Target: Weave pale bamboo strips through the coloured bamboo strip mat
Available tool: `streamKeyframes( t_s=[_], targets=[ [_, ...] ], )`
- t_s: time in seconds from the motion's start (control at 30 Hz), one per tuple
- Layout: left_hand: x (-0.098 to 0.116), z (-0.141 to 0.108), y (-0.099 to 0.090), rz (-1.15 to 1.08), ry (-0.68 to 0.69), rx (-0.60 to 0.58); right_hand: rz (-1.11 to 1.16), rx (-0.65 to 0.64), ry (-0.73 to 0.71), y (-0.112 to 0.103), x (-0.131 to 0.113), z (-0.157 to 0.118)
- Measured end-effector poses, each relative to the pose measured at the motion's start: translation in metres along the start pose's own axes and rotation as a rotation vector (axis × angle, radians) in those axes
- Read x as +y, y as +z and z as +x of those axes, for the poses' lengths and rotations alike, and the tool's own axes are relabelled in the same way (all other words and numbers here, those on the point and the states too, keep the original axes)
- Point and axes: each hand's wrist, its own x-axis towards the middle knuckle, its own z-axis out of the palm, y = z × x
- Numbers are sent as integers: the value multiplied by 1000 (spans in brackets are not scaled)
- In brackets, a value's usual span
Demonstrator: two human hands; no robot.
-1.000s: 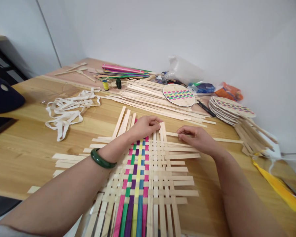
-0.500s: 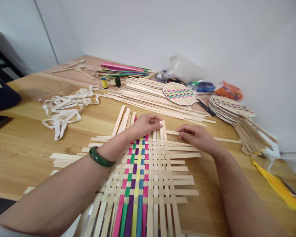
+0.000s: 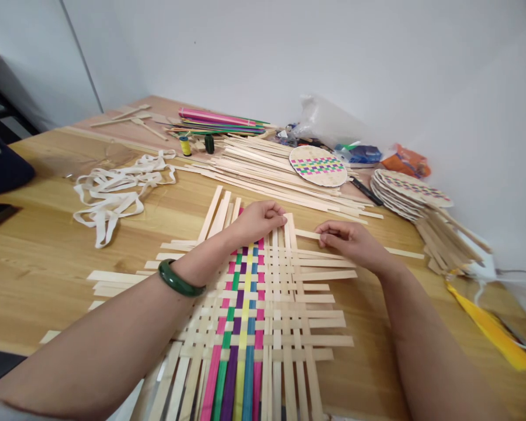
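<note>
A half-woven mat of pale bamboo strips (image 3: 283, 304) lies before me, with pink, green, purple, yellow and blue strips running lengthwise through its middle. At its far edge my left hand (image 3: 263, 222) is closed, thumb and fingers pinching the upper ends of pale lengthwise strips. To the right, my right hand (image 3: 348, 241) pinches a long pale crosswise strip (image 3: 307, 234). One end of that strip reaches in among the lengthwise strips; the other sticks out right, past my hand. My left forearm, with a green bangle (image 3: 179, 279), covers part of the mat's left side.
Loose bamboo strips (image 3: 254, 169) lie behind the mat, under a round woven fan (image 3: 318, 165). Stacked fans (image 3: 409, 190) and a yellow tassel (image 3: 488, 327) are at right. White ribbon (image 3: 109, 193) sits left, thread spools (image 3: 185, 146) behind it. A wall bounds the back.
The crosswise strip in my right hand has slid slightly left, its right end now nearer the hand. Both hands keep nearly the same place and grip.
</note>
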Motion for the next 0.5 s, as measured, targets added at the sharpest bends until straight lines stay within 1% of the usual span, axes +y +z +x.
streamKeyframes(
  t_s=[0.13, 0.23, 0.33, 0.5],
  targets=[
    [0, 0, -1, -27, -9, 0, 23, -3, 13, 1, -1, 0],
    [1, 0, -2, -136, -16, -31, 34, 10, 27, 2, -1, 0],
    [4, -1, -1, -240, 8, -59, 41, 16, 31, 2, 0, 1],
    [6, -1, 1, -244, -37, -31, 33, 0, 22, 1, 3, 1]
  ],
)
